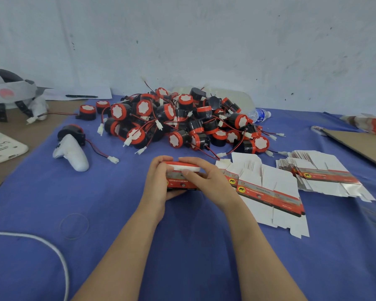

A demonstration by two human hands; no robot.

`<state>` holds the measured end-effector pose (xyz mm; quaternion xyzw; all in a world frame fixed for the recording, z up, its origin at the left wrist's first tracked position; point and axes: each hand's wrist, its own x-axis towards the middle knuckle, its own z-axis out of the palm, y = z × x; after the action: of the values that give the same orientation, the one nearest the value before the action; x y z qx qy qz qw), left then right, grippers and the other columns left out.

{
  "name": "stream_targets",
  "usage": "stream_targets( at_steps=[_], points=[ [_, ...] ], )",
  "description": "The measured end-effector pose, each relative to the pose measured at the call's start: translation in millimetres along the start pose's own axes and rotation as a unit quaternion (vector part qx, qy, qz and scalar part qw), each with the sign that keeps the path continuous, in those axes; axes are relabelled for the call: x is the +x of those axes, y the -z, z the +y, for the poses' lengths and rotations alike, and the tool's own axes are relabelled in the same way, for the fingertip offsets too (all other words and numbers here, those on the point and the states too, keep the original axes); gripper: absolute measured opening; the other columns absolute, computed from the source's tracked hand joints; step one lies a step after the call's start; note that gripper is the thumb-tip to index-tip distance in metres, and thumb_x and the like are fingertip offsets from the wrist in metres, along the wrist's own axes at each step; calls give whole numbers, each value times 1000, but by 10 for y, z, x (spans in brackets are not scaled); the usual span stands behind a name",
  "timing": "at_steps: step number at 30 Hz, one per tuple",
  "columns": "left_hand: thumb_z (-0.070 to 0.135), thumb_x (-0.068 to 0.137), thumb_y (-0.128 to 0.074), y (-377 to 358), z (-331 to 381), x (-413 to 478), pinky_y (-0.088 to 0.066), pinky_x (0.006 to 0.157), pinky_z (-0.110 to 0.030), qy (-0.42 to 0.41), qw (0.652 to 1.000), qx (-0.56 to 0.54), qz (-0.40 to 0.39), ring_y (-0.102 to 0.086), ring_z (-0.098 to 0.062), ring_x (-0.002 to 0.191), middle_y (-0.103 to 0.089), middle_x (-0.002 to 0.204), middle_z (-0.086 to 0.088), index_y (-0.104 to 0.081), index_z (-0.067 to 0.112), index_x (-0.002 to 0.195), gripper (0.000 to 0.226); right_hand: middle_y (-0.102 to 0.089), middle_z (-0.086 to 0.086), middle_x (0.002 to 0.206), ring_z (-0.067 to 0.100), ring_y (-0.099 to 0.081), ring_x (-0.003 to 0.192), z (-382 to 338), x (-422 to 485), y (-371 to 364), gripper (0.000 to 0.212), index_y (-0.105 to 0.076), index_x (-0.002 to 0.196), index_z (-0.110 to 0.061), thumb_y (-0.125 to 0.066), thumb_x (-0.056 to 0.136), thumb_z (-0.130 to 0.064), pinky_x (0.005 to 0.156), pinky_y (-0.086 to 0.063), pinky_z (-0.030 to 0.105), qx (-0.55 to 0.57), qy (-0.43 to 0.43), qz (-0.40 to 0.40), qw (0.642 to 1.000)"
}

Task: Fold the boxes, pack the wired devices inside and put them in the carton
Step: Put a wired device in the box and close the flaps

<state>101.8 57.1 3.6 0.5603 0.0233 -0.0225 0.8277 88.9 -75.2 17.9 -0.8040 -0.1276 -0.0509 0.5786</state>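
A small red-and-white printed cardboard box (pixel 181 178) sat between both hands just above the blue cloth-covered table (pixel 122 216), as I saw it from my remote station. The left hand (pixel 157 181) curled around the box's left end. The right hand (pixel 206 178) gripped the right end, its thumb pressing the white top flap. Both hands were clenched on the box, and I could not tell whether a device was already inside.

Just to the right lay a fanned stack of flat, unfolded white-and-red box blanks (pixel 269 192), with a second stack of blanks (pixel 321 177) beyond it. Behind the hands rose a large heap of round black-and-red wired devices (pixel 182 122), their red leads and white plugs tangled. One more stray black device (pixel 71 131) lay to the left, touching a white handheld controller (pixel 74 155).

A brown cardboard sheet (pixel 360 146) showed at the right edge, and I could not say if it belonged to the carton.

I judged the job to be at an early stage: one box was being formed or closed, no finished boxes were in view, and the heap and both stacks remained to be worked through.
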Motion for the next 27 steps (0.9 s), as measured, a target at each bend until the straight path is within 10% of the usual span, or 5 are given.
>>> stream_targets(
  at_steps=[8,19,23,27],
  points=[
    [8,91,-43,-26,24,7,-59,66,-42,5,999,-1,33,-58,-36,109,-47,131,-17,-62,17,98,22,-52,-21,122,11,-40,131,53,28,13,27,-61,117,-34,-52,98,-18,106,-41,42,-34,13,-5,999],
    [26,93,-50,-20,49,9,-59,66,-39,23,999,-33,26,-67,-28,95,-65,108,-14,-59,15,106,19,-32,-12,149,-5,-17,140,48,35,-36,26,-59,109,-49,-54,97,-26,89,-36,0,-17,3,-29,999],
    [18,98,-44,-40,-3,0,-58,65,-34,-38,999,16,10,-68,-22,92,-63,112,-9,-60,26,97,18,-55,-26,125,2,-29,137,71,66,-91,25,-66,103,-43,-50,99,-25,109,-36,28,52,-12,51,997],
    [21,100,-44,-24,-57,27,-57,82,-36,-95,991,90,-20,-57,-20,116,-45,138,1,-52,41,120,30,-56,1,125,20,-60,110,114,87,-104,41,-45,136,-29,-54,96,-31,85,-57,35,202,-145,97,964]
  ],
)
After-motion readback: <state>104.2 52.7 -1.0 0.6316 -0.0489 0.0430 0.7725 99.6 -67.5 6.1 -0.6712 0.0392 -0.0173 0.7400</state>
